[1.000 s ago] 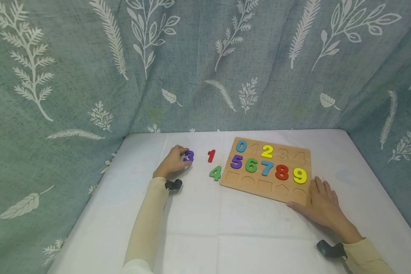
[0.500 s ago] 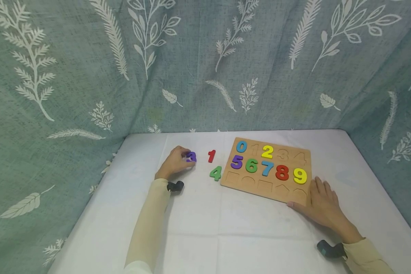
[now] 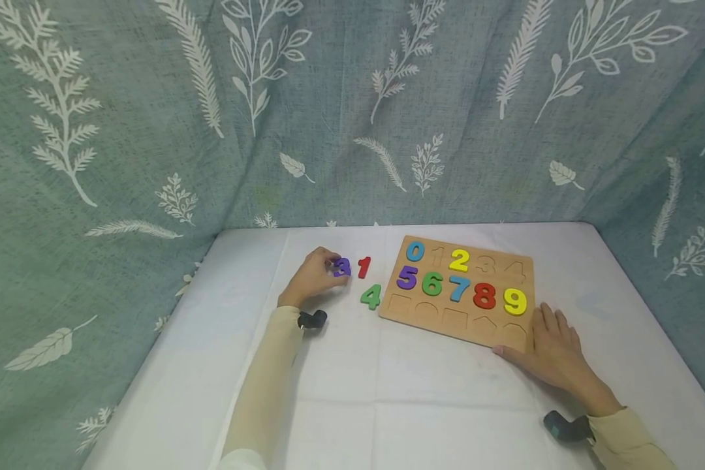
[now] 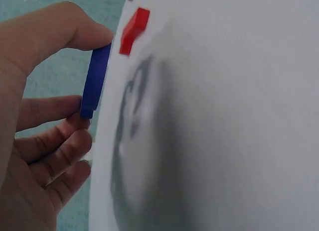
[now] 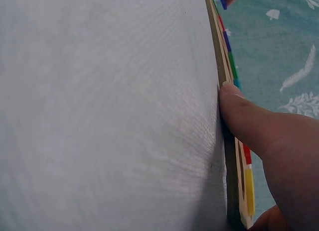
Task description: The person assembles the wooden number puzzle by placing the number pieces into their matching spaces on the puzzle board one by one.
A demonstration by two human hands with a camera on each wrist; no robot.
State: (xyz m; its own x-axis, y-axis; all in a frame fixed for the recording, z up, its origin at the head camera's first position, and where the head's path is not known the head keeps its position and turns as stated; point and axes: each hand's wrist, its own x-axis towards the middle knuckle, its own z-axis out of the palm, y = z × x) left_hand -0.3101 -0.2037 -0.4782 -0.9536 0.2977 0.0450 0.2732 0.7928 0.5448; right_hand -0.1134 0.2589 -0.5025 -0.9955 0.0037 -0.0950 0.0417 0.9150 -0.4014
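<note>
My left hand (image 3: pixel 314 277) pinches a purple number 3 piece (image 3: pixel 343 267) between thumb and fingers, at the left of the table. The left wrist view shows that piece (image 4: pixel 96 79) edge-on, raised over the white cloth. Just right of it lies a red number 1 piece (image 3: pixel 364 267), with a green number 4 piece (image 3: pixel 371 296) nearer the front. My right hand (image 3: pixel 555 352) rests against the lower right corner of the wooden number board (image 3: pixel 411 316), fingers straight along its side. In the right wrist view the thumb (image 5: pixel 249 114) touches the board's front edge.
Seated on the board are blue 0 (image 3: pixel 414 251), yellow 2 (image 3: pixel 459 260), and a row from purple 5 (image 3: pixel 407 277) to yellow 9 (image 3: pixel 514 301). Outlines of 1, 3 and 4 show bare wood. A leaf-patterned curtain (image 3: pixel 341 163) borders the white-covered table (image 3: pixel 341 424).
My left hand has moved right with the purple 3, bringing it close to the red 1. The right hand and the board have stayed where they were.
</note>
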